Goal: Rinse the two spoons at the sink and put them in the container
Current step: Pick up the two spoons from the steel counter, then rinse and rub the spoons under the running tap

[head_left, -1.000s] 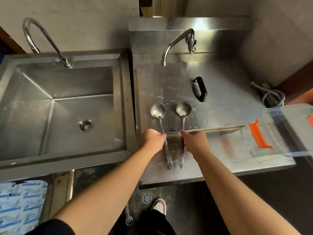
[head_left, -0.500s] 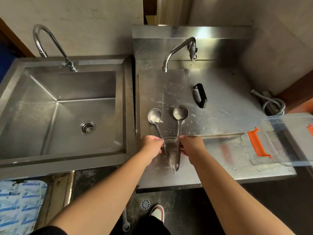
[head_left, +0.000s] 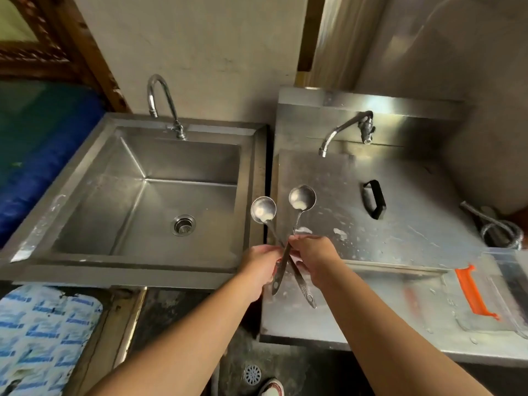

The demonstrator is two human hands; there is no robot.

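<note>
The left hand point(head_left: 261, 264) and the right hand point(head_left: 313, 257) are raised together above the near left corner of the steel bench point(head_left: 414, 224), each with its fingers pinched narrow on the handle of a spoon. The two handles cross just where the fingers meet. The left spoon point(head_left: 263, 210) has its bowl up and to the left of the left fingers, over the strip between the sink and the bench; which hand grips which handle cannot be told at the crossing. The right spoon point(head_left: 302, 197) has its bowl straight up beyond the right fingers, over the wet bench top. Both bowls face the camera and carry a pale smear. The handle ends stick out below the fingers, one slanting down-left, the other down-right.

The sink point(head_left: 148, 195) lies to the left of the left fingers, its drain point(head_left: 184, 225) well apart from them, its curved faucet point(head_left: 164, 101) at the far rim. A second faucet point(head_left: 347, 130) stands beyond the right fingers. A black handle-shaped object point(head_left: 374, 199) lies on the bench to the upper right of the right spoon. The clear plastic container point(head_left: 511, 284) with an orange clip point(head_left: 471, 292) sits far to the right of the right fingers, at the bench's near right edge.
</note>
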